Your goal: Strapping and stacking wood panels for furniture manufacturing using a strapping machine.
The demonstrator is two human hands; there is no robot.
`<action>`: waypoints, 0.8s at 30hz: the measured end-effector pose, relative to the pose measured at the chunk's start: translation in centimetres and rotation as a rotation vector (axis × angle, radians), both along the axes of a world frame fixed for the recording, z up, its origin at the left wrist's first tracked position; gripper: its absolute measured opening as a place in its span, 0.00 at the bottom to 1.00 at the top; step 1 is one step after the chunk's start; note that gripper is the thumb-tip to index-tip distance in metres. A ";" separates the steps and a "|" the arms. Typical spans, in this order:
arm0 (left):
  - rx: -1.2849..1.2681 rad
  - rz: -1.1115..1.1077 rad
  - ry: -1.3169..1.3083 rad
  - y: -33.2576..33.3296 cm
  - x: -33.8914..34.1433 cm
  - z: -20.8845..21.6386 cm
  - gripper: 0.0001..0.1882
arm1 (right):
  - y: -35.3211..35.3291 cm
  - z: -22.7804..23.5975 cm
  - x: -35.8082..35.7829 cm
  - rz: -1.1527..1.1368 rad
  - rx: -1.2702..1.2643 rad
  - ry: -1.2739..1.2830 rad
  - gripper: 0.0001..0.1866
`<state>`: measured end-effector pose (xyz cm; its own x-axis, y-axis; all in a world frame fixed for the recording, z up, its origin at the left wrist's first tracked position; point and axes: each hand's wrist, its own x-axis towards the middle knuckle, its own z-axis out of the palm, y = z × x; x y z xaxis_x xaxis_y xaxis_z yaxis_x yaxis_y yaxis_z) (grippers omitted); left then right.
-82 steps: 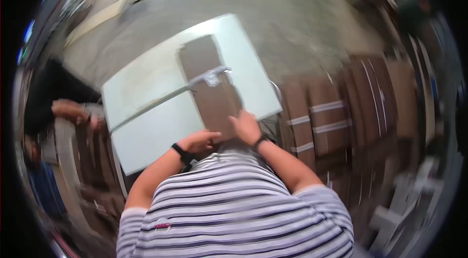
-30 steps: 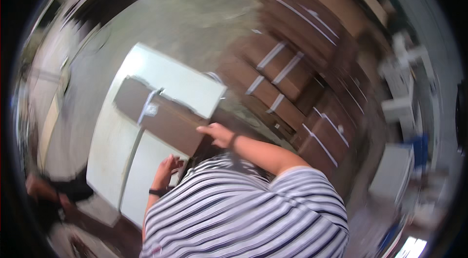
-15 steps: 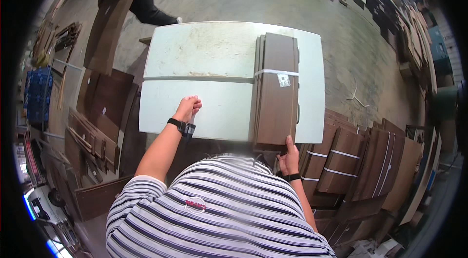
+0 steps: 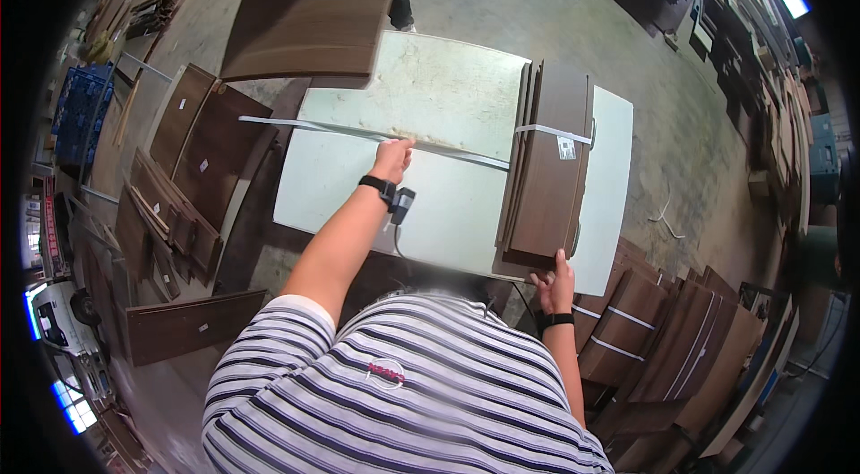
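Note:
A strapped bundle of brown wood-look panels (image 4: 546,178) lies on the right half of a pale, stained worktable (image 4: 340,183). White strap and a label are on its top. My right hand (image 4: 557,284) is at the bundle's near end, thumb up against it and fingers apart. A loose white strap (image 4: 313,124) stretches across the table from the bundle's left side to beyond the table's left edge, along the seam in the top. Over the table's middle, my left hand (image 4: 391,160) is closed, its fingertips at this strap. Both wrists wear black bands; a small black device hangs by the left one.
A large brown panel (image 4: 313,12) overlaps the table's far left corner, with a person's leg (image 4: 401,6) behind it. Brown panels (image 4: 210,151) lean at the left. Strapped bundles (image 4: 627,313) stand at the right. A white scrap (image 4: 665,221) lies on the floor.
My left hand has moved farther away, to the seam, and the loose white strap now shows there. The big panel has swung in over the far left corner. My right thumb has slipped nearer.

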<state>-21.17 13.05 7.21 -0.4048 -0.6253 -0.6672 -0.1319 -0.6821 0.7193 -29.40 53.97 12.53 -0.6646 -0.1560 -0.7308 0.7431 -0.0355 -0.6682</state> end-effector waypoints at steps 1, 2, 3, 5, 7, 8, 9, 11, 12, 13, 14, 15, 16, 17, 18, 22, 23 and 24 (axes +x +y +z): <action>-0.012 0.036 -0.056 0.0 -0.6 -0.1 0.08 | 0.4 0.0 0.2 0.020 0.018 0.002 0.23; -0.028 0.084 -0.119 -0.6 -0.4 -0.4 0.07 | 0.5 -0.1 0.5 0.037 0.011 -0.001 0.23; -0.103 0.039 -0.127 -1.8 0.4 -2.0 0.07 | 0.5 -0.1 0.8 0.024 0.012 0.005 0.21; -0.097 0.089 -0.129 -1.2 -0.4 -1.7 0.07 | 2.2 -0.6 1.0 -0.023 0.034 0.037 0.19; -0.075 0.213 -0.133 -1.2 -0.7 -1.2 0.08 | 4.6 -1.4 1.3 -0.034 0.045 0.059 0.16; -0.083 0.234 -0.135 -2.0 0.1 -1.0 0.08 | 5.7 -1.8 1.4 -0.032 0.045 0.065 0.15; -0.139 0.235 -0.155 -2.9 1.1 -0.9 0.09 | 6.5 -1.7 1.6 -0.043 0.016 0.046 0.14; -0.365 0.267 -0.384 -6.1 4.3 -1.4 0.15 | 7.8 -1.5 2.4 -0.043 -0.011 0.034 0.12; -0.584 0.194 -0.805 -5.2 2.8 1.8 0.20 | 9.7 -1.5 2.6 -0.087 0.020 0.068 0.11; -0.689 0.197 -0.839 -7.4 5.5 1.6 0.27 | 10.0 -1.2 2.9 -0.073 0.029 0.050 0.11; -0.821 0.337 -1.112 -10.7 8.3 -0.2 0.30 | 9.8 -1.1 3.2 -0.039 0.034 0.019 0.11; -0.740 0.254 -1.217 -11.5 7.9 0.9 0.36 | 10.8 -0.5 3.5 -0.053 0.059 0.029 0.10; -0.843 0.249 -1.348 -12.8 9.1 0.4 0.40 | 11.0 -0.1 3.8 -0.089 0.086 0.003 0.10; -0.782 0.174 -1.274 -14.0 9.6 0.2 0.41 | 11.3 0.4 4.0 -0.092 0.095 -0.006 0.09; -0.721 0.097 -1.196 -15.2 10.1 -0.1 0.42 | 11.5 0.9 4.1 -0.099 0.106 -0.014 0.09; -0.615 0.475 -0.527 -22.7 14.9 -4.6 0.35 | 9.9 2.3 3.9 -0.056 0.118 0.044 0.08; -0.793 0.816 -0.422 -26.6 21.1 -5.7 0.29 | 7.1 2.4 3.1 -0.001 0.022 0.023 0.07; -0.791 0.748 -0.502 -25.8 18.6 -6.1 0.21 | 7.0 2.9 2.8 0.183 0.041 0.296 0.06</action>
